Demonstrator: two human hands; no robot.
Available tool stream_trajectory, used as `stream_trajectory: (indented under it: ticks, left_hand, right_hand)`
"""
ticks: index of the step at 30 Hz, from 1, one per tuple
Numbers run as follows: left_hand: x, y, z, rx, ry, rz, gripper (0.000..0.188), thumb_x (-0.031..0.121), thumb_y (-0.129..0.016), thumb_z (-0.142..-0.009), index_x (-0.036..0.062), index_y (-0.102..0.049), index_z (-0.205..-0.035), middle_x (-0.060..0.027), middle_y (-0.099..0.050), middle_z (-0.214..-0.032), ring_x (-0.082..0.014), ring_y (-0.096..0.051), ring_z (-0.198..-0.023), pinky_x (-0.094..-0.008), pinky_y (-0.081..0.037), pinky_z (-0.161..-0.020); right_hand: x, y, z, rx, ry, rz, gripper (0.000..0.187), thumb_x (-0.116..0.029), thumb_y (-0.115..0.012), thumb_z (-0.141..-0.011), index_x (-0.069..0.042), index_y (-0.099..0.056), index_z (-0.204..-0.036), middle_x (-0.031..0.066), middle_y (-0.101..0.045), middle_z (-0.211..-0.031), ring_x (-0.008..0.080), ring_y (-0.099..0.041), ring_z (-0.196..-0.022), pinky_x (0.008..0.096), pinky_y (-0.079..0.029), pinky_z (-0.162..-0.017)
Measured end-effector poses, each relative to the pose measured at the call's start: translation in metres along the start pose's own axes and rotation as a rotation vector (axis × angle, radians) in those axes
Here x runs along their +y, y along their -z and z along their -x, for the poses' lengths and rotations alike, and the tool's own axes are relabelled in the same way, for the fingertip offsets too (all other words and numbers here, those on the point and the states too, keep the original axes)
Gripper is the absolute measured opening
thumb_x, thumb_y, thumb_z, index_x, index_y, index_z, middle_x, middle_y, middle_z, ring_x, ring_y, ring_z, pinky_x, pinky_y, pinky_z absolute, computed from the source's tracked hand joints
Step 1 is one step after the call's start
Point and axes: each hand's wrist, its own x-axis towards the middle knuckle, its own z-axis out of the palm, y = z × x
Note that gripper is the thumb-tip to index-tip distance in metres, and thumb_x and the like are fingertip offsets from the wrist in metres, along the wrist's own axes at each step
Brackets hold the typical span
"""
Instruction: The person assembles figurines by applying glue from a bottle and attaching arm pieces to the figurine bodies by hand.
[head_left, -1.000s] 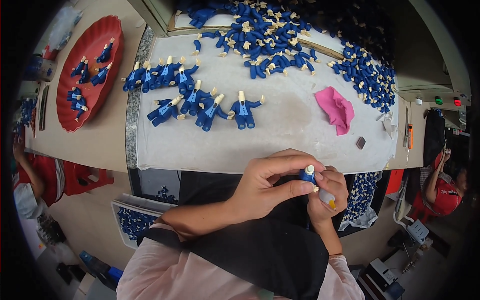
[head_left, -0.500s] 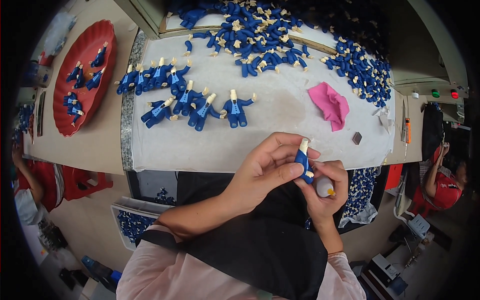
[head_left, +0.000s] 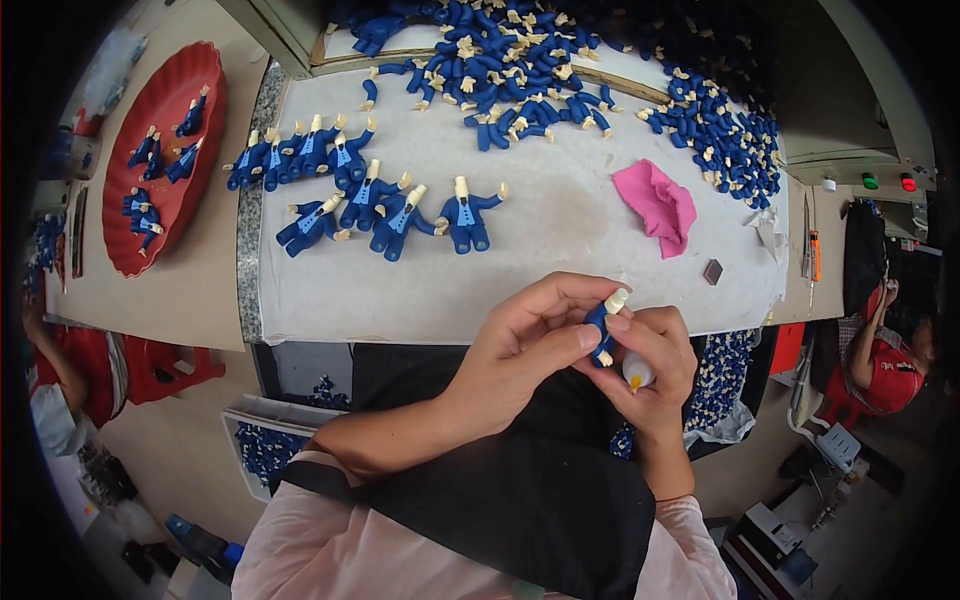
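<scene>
Above the table's front edge, my left hand (head_left: 535,340) is closed round a small headless doll figure (head_left: 603,322) in a blue suit with a cream neck. My right hand (head_left: 663,350) has its thumb against the figure near the neck. Held in that same palm is a small whitish squeeze bottle (head_left: 637,370) with a yellow tip pointing down. My fingers partly hide the figure's body. Several similar headless figures (head_left: 466,215) with light blue shirt fronts lie in rows at the left of the white-covered table (head_left: 420,300).
Loose blue arms (head_left: 490,75) are heaped at the back, with another pile (head_left: 715,130) at right. A pink cloth (head_left: 655,208), a small dark block (head_left: 712,271) and an orange-handled tool (head_left: 815,258) lie at right. A red scalloped tray (head_left: 120,235) holds figures. Co-workers sit either side.
The figure has tilted, its neck now leaning right. My right thumb has come up onto it near the neck, and the bottle has shifted slightly left in my palm.
</scene>
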Motion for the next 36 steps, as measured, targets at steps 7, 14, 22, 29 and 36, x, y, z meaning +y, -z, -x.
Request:
stream_trajectory:
  ticks: [7, 14, 22, 29, 36]
  left_hand:
    - [-0.004, 0.000, 0.002, 0.010, -0.035, -0.053, 0.027, 0.004, -0.041, -0.084, 0.0001, -0.044, -0.111, -0.0112, -0.051, -0.106, -0.0155, -0.050, -0.097, -0.0275, -0.044, -0.079]
    - [-0.001, 0.007, 0.007, 0.098, -0.211, -0.058, 0.038, 0.014, -0.047, -0.086, 0.0009, -0.037, -0.120, -0.0115, -0.050, -0.104, -0.0176, -0.050, -0.096, -0.0310, -0.042, -0.081]
    - [0.062, 0.044, 0.040, 0.443, -0.768, 0.024, 0.057, 0.029, -0.057, -0.080, -0.0010, -0.033, -0.122, -0.0132, -0.049, -0.104, -0.0230, -0.050, -0.098, -0.0363, -0.037, -0.089]
    - [0.060, 0.050, 0.042, 0.295, -0.568, -0.069, 0.043, 0.021, -0.057, -0.080, 0.0010, -0.043, -0.114, -0.0188, -0.046, -0.116, -0.0215, -0.053, -0.094, -0.0327, -0.041, -0.084]
    - [0.029, 0.040, 0.024, -0.042, -0.285, 0.026, 0.039, 0.007, -0.056, -0.078, 0.0007, -0.041, -0.114, -0.0196, -0.024, -0.134, -0.0186, -0.051, -0.098, -0.0308, -0.039, -0.085]
  right_hand:
    - [0.002, -0.005, 0.003, 0.035, 0.037, 0.007, 0.047, -0.007, -0.078, -0.051, -0.011, -0.060, -0.095, 0.0038, -0.052, -0.075, 0.0127, -0.053, -0.060, 0.0215, -0.043, -0.049]
    - [0.001, -0.005, 0.001, 0.021, -0.023, -0.167, 0.045, -0.009, -0.078, -0.053, -0.007, -0.058, -0.094, 0.0057, -0.052, -0.076, 0.0139, -0.050, -0.061, 0.0213, -0.041, -0.051]
    - [0.001, -0.066, -0.056, -0.155, 0.152, 0.123, 0.034, 0.002, -0.069, -0.054, -0.005, -0.062, -0.087, 0.0077, -0.050, -0.075, 0.0134, -0.047, -0.052, 0.0233, -0.038, -0.048]
    - [0.011, -0.063, -0.041, -0.008, 0.222, 0.138, 0.034, 0.009, -0.063, -0.055, -0.004, -0.062, -0.087, 0.0096, -0.053, -0.072, 0.0168, -0.052, -0.058, 0.0229, -0.041, -0.049]
    - [0.004, -0.064, -0.007, 0.366, -0.289, -0.634, 0.019, 0.010, -0.057, -0.069, 0.001, -0.051, -0.084, 0.0164, -0.056, -0.084, 0.0175, -0.054, -0.076, 0.0251, -0.044, -0.067]
